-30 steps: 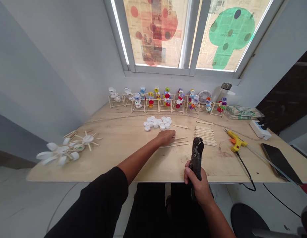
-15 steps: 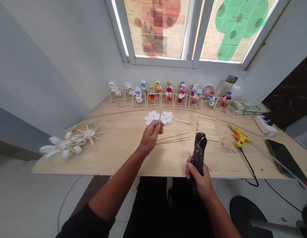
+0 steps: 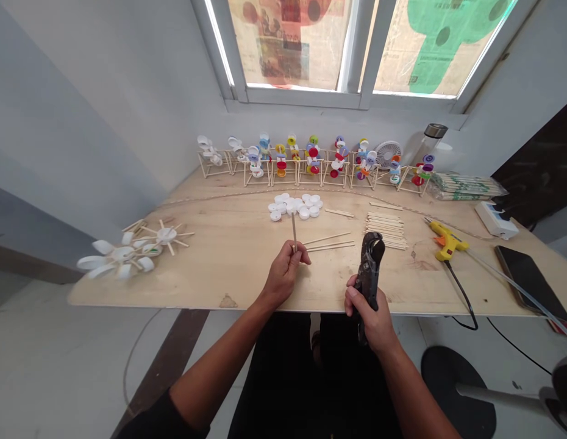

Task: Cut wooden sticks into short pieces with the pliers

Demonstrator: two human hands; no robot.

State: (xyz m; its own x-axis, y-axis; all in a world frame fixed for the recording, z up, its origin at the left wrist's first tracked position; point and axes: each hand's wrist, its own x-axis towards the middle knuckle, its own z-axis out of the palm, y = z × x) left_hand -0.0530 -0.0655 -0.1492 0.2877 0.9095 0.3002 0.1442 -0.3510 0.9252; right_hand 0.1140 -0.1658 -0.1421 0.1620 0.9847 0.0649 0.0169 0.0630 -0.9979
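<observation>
On a pale wooden table beneath a papered window, a person's left hand pinches a thin stick upright near white bottle caps, while the right hand wraps its fingers around a black cutter near a stack of cut sticks.

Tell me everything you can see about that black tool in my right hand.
The black tool looks like a hand cutter, with a rounded, hooked head and a long grip. The head appears to be metal, with small lighter marks below it. It is held nearly upright, head up, at the near edge of the wooden table. Only the right hand visibly touches it, and the fingers hide part of the grip. I can't tell how far its jaws are open.
</observation>
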